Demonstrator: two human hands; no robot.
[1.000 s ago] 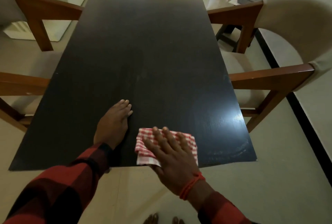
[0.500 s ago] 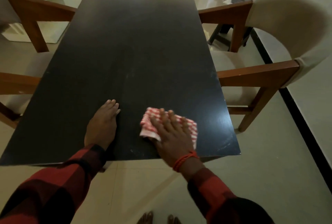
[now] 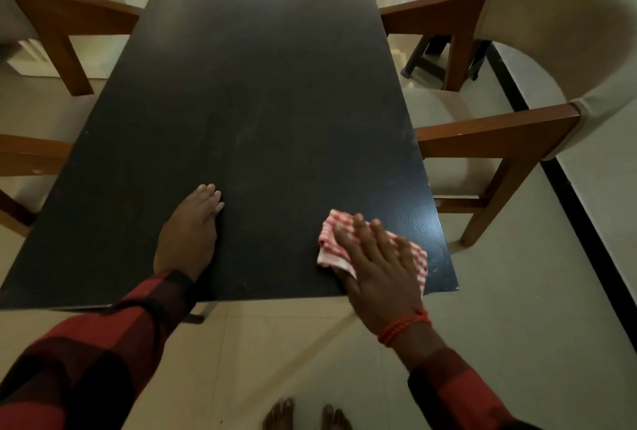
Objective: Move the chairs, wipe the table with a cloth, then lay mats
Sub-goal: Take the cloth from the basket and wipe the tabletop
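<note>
Left hand (image 3: pixel 188 236): flat, fingers straight, bracing on the dark desk (image 3: pixel 262 85). Right hand (image 3: pixel 377 271): fingers spread, pressing the checked cloth (image 3: pixel 332 240) near the desk's near-right corner. Step: wiping; next likely strokes across the unwiped far surface.

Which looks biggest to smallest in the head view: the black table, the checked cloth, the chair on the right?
1. black table
2. chair on the right, though its edge is cut off
3. checked cloth, partly under the right hand
</note>
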